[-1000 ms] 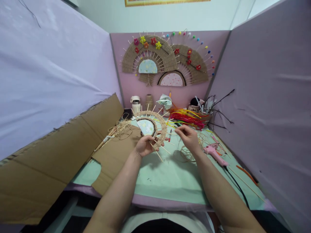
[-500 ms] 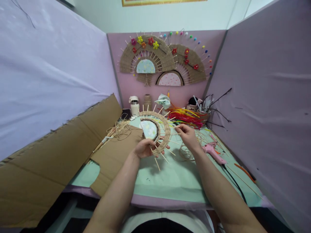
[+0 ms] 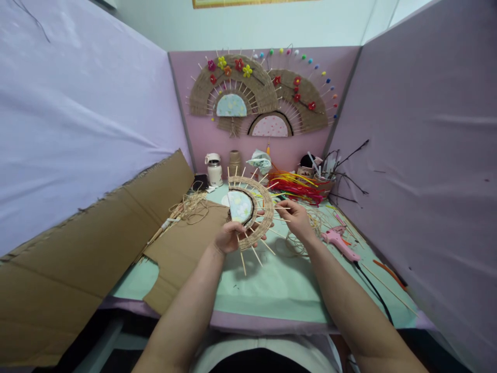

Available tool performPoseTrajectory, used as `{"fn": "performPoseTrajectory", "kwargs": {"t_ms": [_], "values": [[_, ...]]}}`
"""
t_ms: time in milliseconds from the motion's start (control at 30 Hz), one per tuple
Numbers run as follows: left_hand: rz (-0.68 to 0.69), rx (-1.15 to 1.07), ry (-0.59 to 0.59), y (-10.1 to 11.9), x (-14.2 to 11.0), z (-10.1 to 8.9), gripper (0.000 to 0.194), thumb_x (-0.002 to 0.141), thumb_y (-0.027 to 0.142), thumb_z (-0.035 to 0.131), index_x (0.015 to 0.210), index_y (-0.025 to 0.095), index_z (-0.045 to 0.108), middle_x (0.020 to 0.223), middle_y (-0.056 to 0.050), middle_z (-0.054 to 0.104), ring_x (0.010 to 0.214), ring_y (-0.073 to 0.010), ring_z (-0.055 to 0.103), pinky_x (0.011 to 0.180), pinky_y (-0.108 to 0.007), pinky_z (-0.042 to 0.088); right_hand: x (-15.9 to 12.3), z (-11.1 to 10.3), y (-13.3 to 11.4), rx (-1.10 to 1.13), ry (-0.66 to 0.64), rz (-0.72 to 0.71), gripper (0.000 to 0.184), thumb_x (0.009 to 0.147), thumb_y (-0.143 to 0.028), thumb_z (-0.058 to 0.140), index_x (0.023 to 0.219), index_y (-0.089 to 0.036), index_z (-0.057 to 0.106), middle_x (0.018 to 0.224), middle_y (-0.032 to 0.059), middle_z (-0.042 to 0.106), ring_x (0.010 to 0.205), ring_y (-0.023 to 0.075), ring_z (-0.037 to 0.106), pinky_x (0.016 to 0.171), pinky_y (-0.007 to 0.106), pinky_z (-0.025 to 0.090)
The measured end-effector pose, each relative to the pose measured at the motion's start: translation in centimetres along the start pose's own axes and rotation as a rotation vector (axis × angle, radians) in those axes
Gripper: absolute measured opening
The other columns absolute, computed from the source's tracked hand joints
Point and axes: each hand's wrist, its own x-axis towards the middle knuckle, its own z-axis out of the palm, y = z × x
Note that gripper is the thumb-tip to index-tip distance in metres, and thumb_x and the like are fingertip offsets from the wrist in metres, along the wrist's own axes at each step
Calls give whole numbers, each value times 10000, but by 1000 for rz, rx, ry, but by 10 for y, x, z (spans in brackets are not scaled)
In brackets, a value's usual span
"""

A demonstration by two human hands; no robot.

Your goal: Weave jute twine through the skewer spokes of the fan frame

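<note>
My left hand (image 3: 230, 236) grips a half-round woven fan (image 3: 267, 207) from below, thumb in front and fingers behind. The fan has a floral cloth centre (image 3: 239, 206) with a dark rim, a band of brown twine and thin wooden sticks fanning outward. At its right edge, my right hand (image 3: 295, 220) is closed in a pinch by the stick ends. Thin twine appears to be between the fingertips, though the strand is too fine to follow clearly. Loose loops of twine (image 3: 298, 244) lie on the table just below this hand.
A pink glue gun (image 3: 341, 244) with a black cord lies to the right. Cardboard (image 3: 186, 248) covers the left side. Behind stand a white bottle (image 3: 214, 170), a twine spool (image 3: 234, 161) and red pipe cleaners (image 3: 291, 189). Finished fans (image 3: 233, 72) hang on the back panel.
The fan has turned slightly clockwise in my left hand, its lower sticks swinging left. My right hand has shifted a little left and stays pinched by the sticks.
</note>
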Motion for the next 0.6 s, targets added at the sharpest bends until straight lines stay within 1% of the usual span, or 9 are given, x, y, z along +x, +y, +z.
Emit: {"fn": "performPoseTrajectory", "kwargs": {"t_ms": [67,200,300,367,467,600], "values": [[2,2,3,1,-1,1,728,634,137,458,1357,148,381,1216,-172,571,897,-275,640,586,-302,525,0,-1,-1,-34,5,-57,198,781,-356,583,711,-172,606,653,2,568,567,120,465,538,249,365],[13,-6,16,3,0,1,687,635,144,449,1321,121,424,1193,-186,581,823,-250,654,522,-269,520,2,-5,-3,-165,74,-251,160,806,-312,574,721,-182,614,691,19,581,650,146,515,608,272,400],[1,-8,35,3,1,-2,666,633,147,446,1299,116,449,1175,-184,591,799,-247,657,500,-262,518,3,-8,-4,-253,123,-374,130,822,-281,569,739,-193,617,704,23,587,675,153,532,646,287,417],[-25,0,53,3,1,-6,655,625,144,449,1279,109,470,1156,-181,603,790,-246,658,496,-258,516,3,-11,-5,-284,164,-414,112,824,-270,570,755,-198,619,722,27,603,683,156,546,660,294,428],[-68,32,69,5,0,-10,662,618,132,453,1280,104,474,1103,-172,632,780,-244,661,497,-254,512,3,-15,-5,-302,234,-435,95,824,-259,572,769,-200,623,739,32,614,697,161,562,667,299,441],[-96,73,18,9,-5,-9,683,617,126,460,1299,103,453,1080,-174,642,780,-250,663,491,-255,510,5,-20,-4,-302,281,-440,89,813,-246,585,758,-192,629,733,31,618,709,159,570,685,296,445]]}}
